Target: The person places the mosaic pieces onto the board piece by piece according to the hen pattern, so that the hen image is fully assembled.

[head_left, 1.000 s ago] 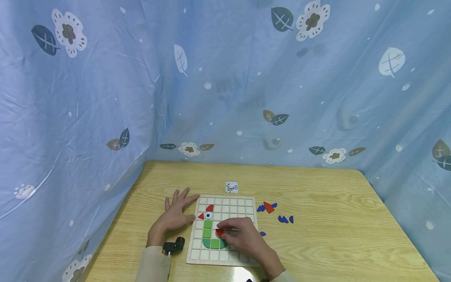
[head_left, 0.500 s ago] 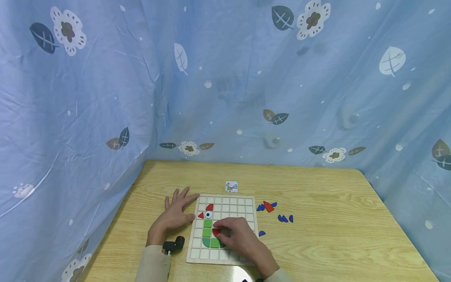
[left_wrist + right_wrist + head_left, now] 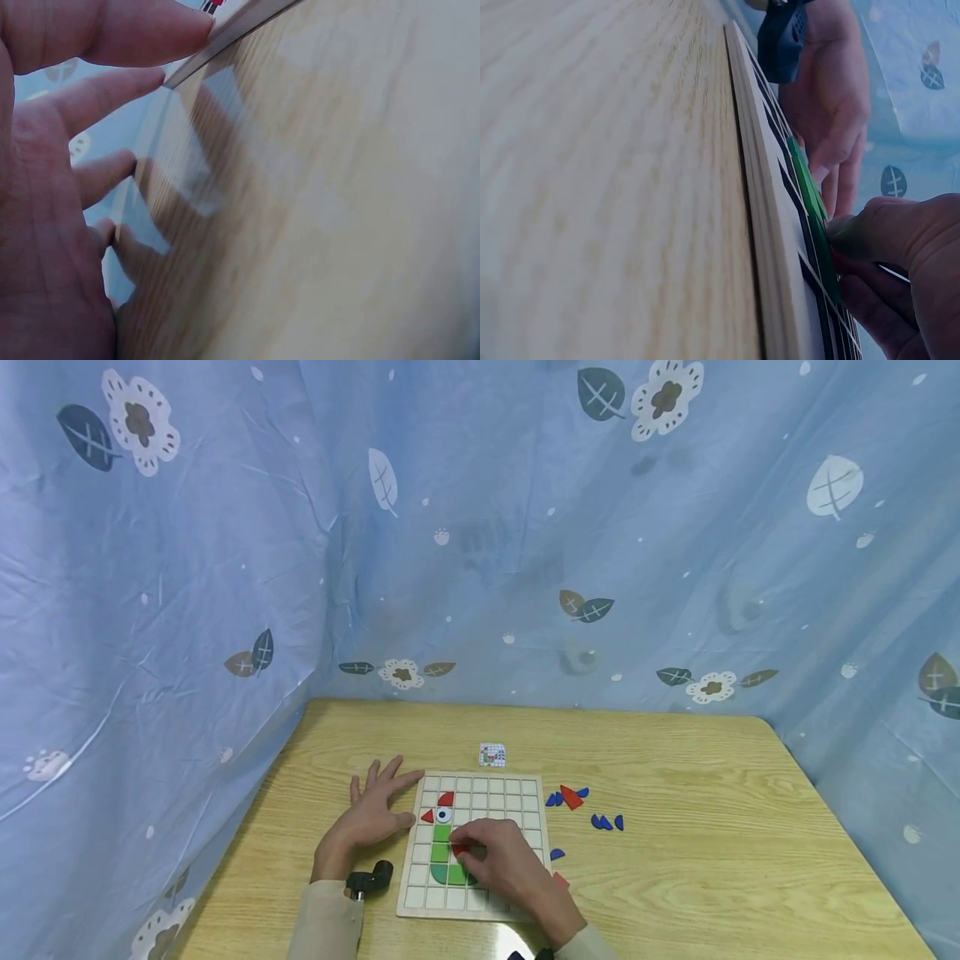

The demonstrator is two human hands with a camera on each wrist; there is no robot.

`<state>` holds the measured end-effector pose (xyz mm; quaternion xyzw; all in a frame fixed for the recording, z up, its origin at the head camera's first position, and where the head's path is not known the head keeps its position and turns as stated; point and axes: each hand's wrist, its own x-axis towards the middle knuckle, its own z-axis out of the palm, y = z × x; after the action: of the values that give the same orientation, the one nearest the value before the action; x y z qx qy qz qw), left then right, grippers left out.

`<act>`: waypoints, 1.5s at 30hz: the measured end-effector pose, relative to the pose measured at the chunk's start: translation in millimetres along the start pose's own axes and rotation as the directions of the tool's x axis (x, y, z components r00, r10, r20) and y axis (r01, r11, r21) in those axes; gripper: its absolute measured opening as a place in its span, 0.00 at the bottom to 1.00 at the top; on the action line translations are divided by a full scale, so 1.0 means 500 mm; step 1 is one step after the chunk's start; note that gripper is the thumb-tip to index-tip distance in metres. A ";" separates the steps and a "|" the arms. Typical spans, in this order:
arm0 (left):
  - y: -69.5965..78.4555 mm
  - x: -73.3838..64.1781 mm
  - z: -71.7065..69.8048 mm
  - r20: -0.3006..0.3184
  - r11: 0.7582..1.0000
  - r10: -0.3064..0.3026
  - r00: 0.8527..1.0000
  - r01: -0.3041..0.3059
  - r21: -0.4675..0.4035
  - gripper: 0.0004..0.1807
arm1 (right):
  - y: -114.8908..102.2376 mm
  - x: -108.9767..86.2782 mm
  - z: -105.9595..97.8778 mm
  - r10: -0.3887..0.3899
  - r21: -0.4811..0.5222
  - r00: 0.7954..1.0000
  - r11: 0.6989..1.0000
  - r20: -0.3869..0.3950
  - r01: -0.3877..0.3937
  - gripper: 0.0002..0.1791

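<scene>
Right grip [image 3: 504, 857] is pinching a red piece [image 3: 457, 851] between thumb and fingers, low over the grid board [image 3: 455, 900]; can't tell if it's seated. Green squares [image 3: 440, 852] just left of that grip. Left grip [image 3: 372, 814] spread, holding nothing, at board's left edge. Blue pieces [image 3: 606, 823] on tabletop [image 3: 690, 860], right of right grip; card [image 3: 492, 755] beyond it.

Card [image 3: 492, 755] behind board [image 3: 497, 805], pieces [image 3: 572, 797] — right of board

Wooden grid board [image 3: 415, 897] I see lying flat on the table [image 3: 697, 827], pale square cells, small red piece [image 3: 458, 852] pinched, partly hidden from me, just beside a green square [image 3: 440, 852].
</scene>
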<state>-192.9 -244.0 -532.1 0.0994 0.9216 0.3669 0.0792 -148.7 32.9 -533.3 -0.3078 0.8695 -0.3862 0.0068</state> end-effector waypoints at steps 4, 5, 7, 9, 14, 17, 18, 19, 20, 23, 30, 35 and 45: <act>0.001 0.001 -0.001 0.003 1.000 0.003 1.000 -0.003 -0.001 0.43 | 0.004 -0.002 -0.002 -0.008 -0.014 1.000 1.000 -0.010 0.007 0.14; 0.002 0.000 0.000 0.003 1.000 0.004 1.000 -0.004 -0.004 0.43 | 0.005 -0.004 -0.003 -0.007 -0.006 1.000 1.000 -0.014 0.007 0.14; 0.003 0.000 0.000 0.004 1.000 0.005 1.000 -0.005 -0.010 0.43 | 0.009 -0.010 -0.007 0.003 0.025 1.000 1.000 -0.024 -0.002 0.13; 0.003 0.000 0.000 0.002 1.000 0.004 1.000 -0.004 -0.011 0.43 | 0.014 -0.019 -0.015 0.017 0.081 0.999 0.997 -0.029 -0.015 0.13; 0.003 0.002 0.002 0.000 1.000 0.007 1.000 -0.007 -0.012 0.44 | 0.023 -0.060 -0.046 0.077 0.178 0.997 0.981 -0.028 -0.070 0.14; 0.004 0.003 0.001 0.000 1.000 0.007 1.000 -0.007 -0.012 0.44 | 0.032 -0.093 -0.067 0.103 0.208 0.994 0.974 -0.045 -0.092 0.15; 0.004 0.003 0.001 0.000 1.000 0.007 1.000 -0.007 -0.013 0.44 | 0.036 -0.105 -0.074 0.109 0.216 0.993 0.972 -0.055 -0.094 0.16; 0.004 0.003 0.000 -0.001 1.000 0.008 1.000 -0.008 -0.011 0.44 | 0.041 -0.117 -0.082 0.114 0.221 0.991 0.971 -0.068 -0.096 0.16; 0.003 0.003 0.000 -0.001 1.000 0.006 1.000 -0.006 -0.010 0.44 | 0.045 -0.129 -0.089 0.122 0.224 0.989 0.969 -0.083 -0.101 0.16; 0.003 0.002 0.000 0.000 1.000 0.006 1.000 -0.006 -0.010 0.44 | 0.060 -0.168 -0.113 0.145 0.229 0.981 0.967 -0.132 -0.112 0.16; 0.000 0.001 -0.001 0.002 1.000 0.002 1.000 -0.002 -0.005 0.44 | 0.078 -0.249 -0.162 0.316 0.183 0.921 0.943 -0.227 -0.279 0.17; 0.000 0.000 -0.003 0.000 1.000 0.004 1.000 -0.004 -0.006 0.44 | 0.087 -0.279 -0.180 0.408 0.192 0.886 0.909 -0.220 -0.371 0.18; 0.000 -0.001 0.000 0.000 1.000 0.003 1.000 -0.003 -0.007 0.44 | 0.100 -0.258 -0.199 0.401 0.148 0.871 0.916 -0.283 -0.373 0.18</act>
<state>-192.6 -243.9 -531.8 0.1002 0.9201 0.3703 0.0789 -95.3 194.6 -526.3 -0.0629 0.8858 -0.4583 -0.0377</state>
